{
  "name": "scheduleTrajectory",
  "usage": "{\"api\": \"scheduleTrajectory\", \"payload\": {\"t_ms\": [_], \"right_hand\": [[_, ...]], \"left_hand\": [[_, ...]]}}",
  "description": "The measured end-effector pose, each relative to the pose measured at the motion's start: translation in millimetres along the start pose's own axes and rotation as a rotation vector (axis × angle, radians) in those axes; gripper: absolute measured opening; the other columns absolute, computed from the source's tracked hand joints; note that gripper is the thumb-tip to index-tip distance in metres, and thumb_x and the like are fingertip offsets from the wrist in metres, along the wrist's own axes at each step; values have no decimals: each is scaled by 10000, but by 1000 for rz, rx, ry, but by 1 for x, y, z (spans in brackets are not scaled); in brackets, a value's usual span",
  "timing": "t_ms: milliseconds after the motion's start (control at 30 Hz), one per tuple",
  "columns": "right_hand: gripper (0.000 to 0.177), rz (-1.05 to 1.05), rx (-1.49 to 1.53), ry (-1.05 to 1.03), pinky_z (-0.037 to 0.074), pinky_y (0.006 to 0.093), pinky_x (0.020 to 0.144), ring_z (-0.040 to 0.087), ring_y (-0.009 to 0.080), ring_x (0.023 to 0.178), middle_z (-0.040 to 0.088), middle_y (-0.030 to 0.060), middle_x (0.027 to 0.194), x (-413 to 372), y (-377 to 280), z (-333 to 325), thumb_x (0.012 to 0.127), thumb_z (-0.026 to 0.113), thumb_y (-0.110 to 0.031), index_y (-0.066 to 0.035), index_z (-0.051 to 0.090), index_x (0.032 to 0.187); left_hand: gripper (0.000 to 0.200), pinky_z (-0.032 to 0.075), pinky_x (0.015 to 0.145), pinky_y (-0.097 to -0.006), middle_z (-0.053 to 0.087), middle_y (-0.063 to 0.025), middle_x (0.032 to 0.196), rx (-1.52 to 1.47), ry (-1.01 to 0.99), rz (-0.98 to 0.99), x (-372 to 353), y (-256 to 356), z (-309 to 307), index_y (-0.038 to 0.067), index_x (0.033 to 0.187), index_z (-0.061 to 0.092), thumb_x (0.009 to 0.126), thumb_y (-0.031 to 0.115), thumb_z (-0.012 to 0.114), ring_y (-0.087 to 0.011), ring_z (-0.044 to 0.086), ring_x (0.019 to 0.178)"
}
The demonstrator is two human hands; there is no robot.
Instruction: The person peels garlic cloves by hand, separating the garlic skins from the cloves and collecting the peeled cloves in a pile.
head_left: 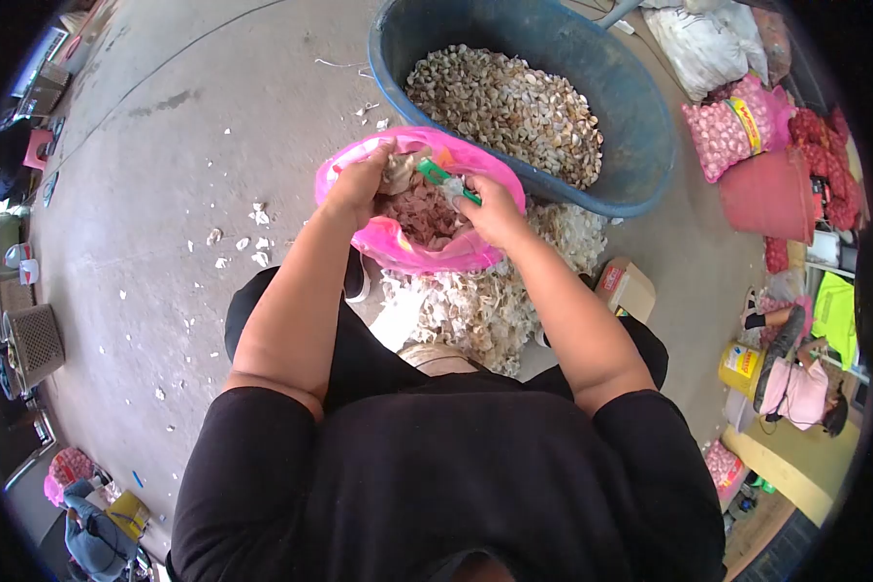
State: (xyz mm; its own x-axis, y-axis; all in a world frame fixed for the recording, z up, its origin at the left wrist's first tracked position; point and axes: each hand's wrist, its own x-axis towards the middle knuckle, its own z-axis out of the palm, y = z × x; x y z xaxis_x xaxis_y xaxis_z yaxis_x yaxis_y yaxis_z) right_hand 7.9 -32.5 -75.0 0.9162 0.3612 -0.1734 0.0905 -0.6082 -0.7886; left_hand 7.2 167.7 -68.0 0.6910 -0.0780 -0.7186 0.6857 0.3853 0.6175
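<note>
My left hand (361, 184) is at the left rim of a basin lined with a pink plastic bag (398, 247). Its fingers are closed around a pale, papery garlic bulb (400, 175). My right hand (495, 211) grips a small green knife (435, 173), held over the same basin and pointing toward the garlic. A whitish scrap shows by the right fingertips. Reddish garlic cloves and skins (422, 215) lie in the basin below both hands.
Beyond the basin stands a big blue tub (645, 145) with many garlic cloves (504, 107). Papery skins (480, 315) are heaped before me, beside a cardboard box (632, 291). At right are a netted garlic sack (737, 131), a red bucket (768, 194) and a seated person (795, 388).
</note>
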Motion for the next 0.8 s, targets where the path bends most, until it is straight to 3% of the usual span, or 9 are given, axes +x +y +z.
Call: {"api": "scheduleTrajectory", "payload": {"t_ms": [67, 167, 233, 267, 367, 500, 700, 733, 800], "right_hand": [[300, 71, 95, 57, 443, 366, 712, 572, 314, 830, 581, 179, 908, -7, -9, -1, 762, 564, -105, 2, 490, 1032], [347, 124, 124, 171, 434, 351, 742, 557, 326, 873, 572, 179, 940, -31, -52, -11, 784, 532, -106, -31, 443, 1111], [381, 0, 29, 237, 444, 351, 717, 562, 340, 855, 569, 186, 947, -45, -69, -16, 790, 515, -96, -41, 415, 1153], [394, 62, -57, 110, 453, 360, 704, 561, 348, 859, 559, 200, 978, -52, -84, -26, 789, 502, -79, -43, 416, 1172], [418, -331, -147, 275, 461, 426, 635, 569, 342, 777, 571, 174, 962, -54, -66, -17, 781, 500, -103, -117, 422, 1192], [452, -313, -272, 246, 474, 404, 601, 565, 340, 697, 577, 169, 841, -57, -79, -31, 758, 513, -85, -181, 443, 1195], [454, -236, -694, 126, 458, 386, 541, 552, 292, 626, 526, 103, 695, -75, -68, -54, 763, 525, -119, -255, 457, 1191], [447, -110, -850, 26, 451, 379, 523, 554, 284, 635, 533, 89, 709, -76, -60, -63, 771, 523, -136, -261, 452, 1194], [450, -151, -759, 107, 449, 370, 521, 549, 285, 625, 527, 88, 717, -81, -54, -77, 772, 526, -133, -255, 450, 1199]], "left_hand": [[436, 471, 679, -322, 567, -83, 921, -203, -103, 7, 11, -4, -5, 78, 980, 528, 883, 457, 337, -163, 558, 810], [429, 474, 643, -325, 562, -101, 898, -211, -57, 94, -6, 3, 4, 56, 975, 508, 896, 431, 314, -194, 562, 776], [422, 481, 609, -325, 556, -103, 865, -280, -106, 106, -9, 7, 11, 42, 975, 490, 901, 414, 304, -206, 564, 736], [421, 483, 607, -325, 555, -104, 859, -271, -133, 107, -7, 8, 12, 40, 977, 489, 900, 413, 309, -207, 564, 729], [422, 491, 612, -324, 551, -107, 847, -274, -150, 84, -4, 8, 22, 39, 974, 494, 889, 423, 340, -206, 565, 719], [439, 491, 643, -326, 543, -103, 834, -262, -113, 129, 0, 2, 39, 36, 962, 511, 867, 447, 391, -198, 560, 706], [438, 439, 548, -324, 539, -64, 755, -277, -56, 172, -5, 0, 51, 40, 899, 531, 864, 455, 396, -173, 521, 631], [437, 432, 536, -319, 537, -61, 740, -293, -53, 192, -8, 3, 54, 45, 885, 531, 864, 458, 391, -170, 517, 620], [454, 435, 540, -324, 539, -62, 734, -236, -78, 137, -9, 10, 48, 45, 884, 530, 863, 471, 375, -171, 518, 620]]}}
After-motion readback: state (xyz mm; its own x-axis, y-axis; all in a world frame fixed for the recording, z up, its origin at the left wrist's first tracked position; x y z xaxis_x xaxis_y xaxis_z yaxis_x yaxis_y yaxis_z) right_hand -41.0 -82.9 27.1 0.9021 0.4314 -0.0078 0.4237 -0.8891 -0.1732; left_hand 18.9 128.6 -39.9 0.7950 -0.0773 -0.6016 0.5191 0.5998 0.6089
